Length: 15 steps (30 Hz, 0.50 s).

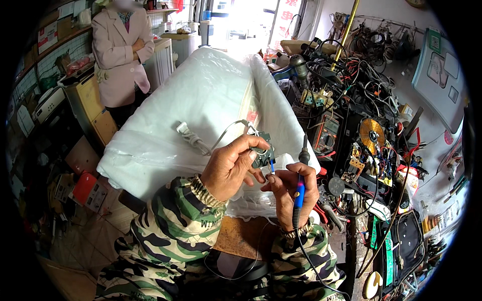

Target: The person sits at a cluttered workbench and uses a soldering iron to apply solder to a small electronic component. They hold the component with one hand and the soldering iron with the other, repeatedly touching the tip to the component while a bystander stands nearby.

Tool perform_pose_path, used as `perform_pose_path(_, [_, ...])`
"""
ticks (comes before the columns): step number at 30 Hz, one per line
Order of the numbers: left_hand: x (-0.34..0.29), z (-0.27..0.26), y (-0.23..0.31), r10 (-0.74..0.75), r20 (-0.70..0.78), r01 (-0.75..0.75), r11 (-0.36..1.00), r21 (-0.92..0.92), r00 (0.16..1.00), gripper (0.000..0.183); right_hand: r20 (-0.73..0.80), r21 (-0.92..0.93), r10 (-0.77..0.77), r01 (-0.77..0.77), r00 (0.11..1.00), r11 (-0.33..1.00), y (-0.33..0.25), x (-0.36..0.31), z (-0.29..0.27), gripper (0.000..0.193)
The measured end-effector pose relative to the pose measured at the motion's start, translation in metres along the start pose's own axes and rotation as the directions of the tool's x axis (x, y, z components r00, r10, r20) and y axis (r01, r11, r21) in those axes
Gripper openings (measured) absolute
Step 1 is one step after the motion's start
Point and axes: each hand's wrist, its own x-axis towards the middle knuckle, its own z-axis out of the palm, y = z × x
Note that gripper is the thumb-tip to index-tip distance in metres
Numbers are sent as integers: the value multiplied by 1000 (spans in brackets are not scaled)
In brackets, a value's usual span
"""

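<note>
My left hand is closed on a small dark circuit board, held up between thumb and fingers. In my right hand a soldering iron with a blue handle rests, its tip pointing up and away from the board. The right thumb and forefinger pinch close to the end of a blue wire at the board's lower edge; what lies between those fingertips is too small to tell. A white bundled power cord lies beyond the left hand, and a pale lead arches from it toward the board.
A large surface covered in white plastic sheeting spreads ahead. On the right, a cluttered bench holds a multimeter, a copper coil, pliers and tangled cables. A person stands at the far left, arms folded.
</note>
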Motion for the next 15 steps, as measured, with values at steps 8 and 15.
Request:
perform_pose_path(8, [-4, 0, 2, 105, -71, -96, 988, 119, 992, 29, 36, -96, -44, 47, 998, 994, 2, -1, 3, 34])
perform_pose_path(15, [0, 1, -1, 88, 41, -93, 986, 137, 995, 28, 31, -160, -57, 61, 998, 985, 5, -3, -1, 33])
